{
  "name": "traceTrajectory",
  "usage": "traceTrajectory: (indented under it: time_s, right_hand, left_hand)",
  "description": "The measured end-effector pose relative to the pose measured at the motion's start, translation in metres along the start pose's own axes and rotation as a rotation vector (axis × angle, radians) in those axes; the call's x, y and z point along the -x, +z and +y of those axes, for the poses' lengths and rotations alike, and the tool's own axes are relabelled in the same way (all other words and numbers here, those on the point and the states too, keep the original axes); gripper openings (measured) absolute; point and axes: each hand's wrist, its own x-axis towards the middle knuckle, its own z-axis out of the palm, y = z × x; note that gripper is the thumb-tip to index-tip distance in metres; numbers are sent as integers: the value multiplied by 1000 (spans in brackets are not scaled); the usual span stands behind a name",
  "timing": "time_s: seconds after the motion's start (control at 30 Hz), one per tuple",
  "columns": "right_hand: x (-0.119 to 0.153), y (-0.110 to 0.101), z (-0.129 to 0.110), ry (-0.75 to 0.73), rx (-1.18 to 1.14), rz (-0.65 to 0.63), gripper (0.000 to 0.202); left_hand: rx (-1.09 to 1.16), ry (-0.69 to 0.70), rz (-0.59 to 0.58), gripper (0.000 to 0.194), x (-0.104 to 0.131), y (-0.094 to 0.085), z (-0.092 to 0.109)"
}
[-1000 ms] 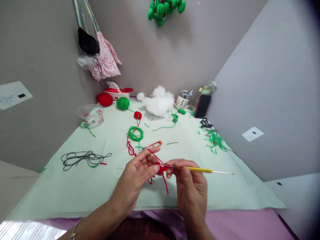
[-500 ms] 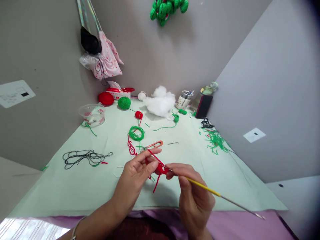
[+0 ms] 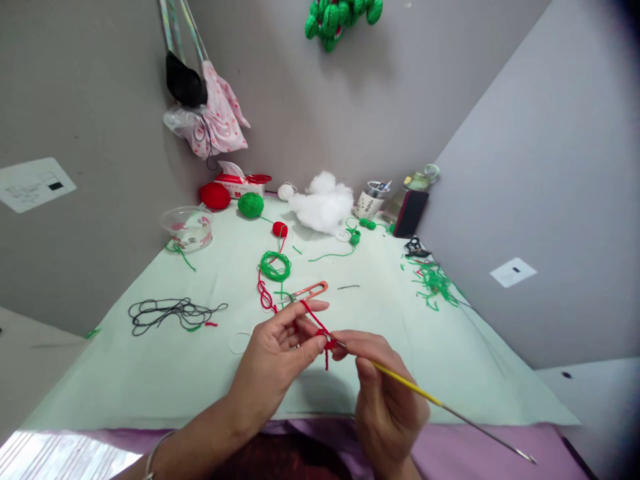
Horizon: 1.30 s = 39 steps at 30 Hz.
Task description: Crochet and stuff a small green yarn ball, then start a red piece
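My left hand (image 3: 283, 350) pinches a small red crochet piece (image 3: 329, 344) between thumb and fingers, with red yarn running taut over its raised index finger. A short red tail hangs below the piece. My right hand (image 3: 385, 393) is closed around a crochet hook (image 3: 410, 385) with a yellow grip and metal ends. The hook's working tip meets the red piece, partly hidden by fingers; its other end points down to the right. Just beyond my left hand lies an orange-handled thread snipper (image 3: 313, 291), beside a coil of green yarn (image 3: 275, 266).
White stuffing (image 3: 325, 203) sits at the back, near green (image 3: 251, 205) and red (image 3: 215, 196) yarn balls. A clear plastic bowl (image 3: 187, 230) and tangled black cord (image 3: 173, 315) lie left. Green yarn scraps (image 3: 434, 285), a phone (image 3: 411, 213) and a pen cup (image 3: 371, 200) are right.
The red piece has turned in my left fingers, its tail now hanging straighter, with the left thumb further over it. My right hand stays almost in place with the hook. The view has shifted slightly.
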Motion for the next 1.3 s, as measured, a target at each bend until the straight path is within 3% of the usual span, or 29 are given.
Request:
traceTrajectory:
  time_s: [0.33, 0.57, 0.83, 1.3]
  right_hand:
    - [-1, 1, 2, -67, -11, -19, 30]
    - [3, 5, 7, 59, -92, 88, 28]
    - [5, 2, 7, 106, -126, 50, 28]
    - [2, 1, 2, 25, -44, -41, 32]
  left_hand:
    - [-149, 64, -17, 40, 0, 1, 0]
    - [-15, -2, 13, 43, 2, 7, 4]
    - [-61, -4, 8, 44, 1, 6, 3]
    - [-438, 313, 13, 39, 2, 0, -3]
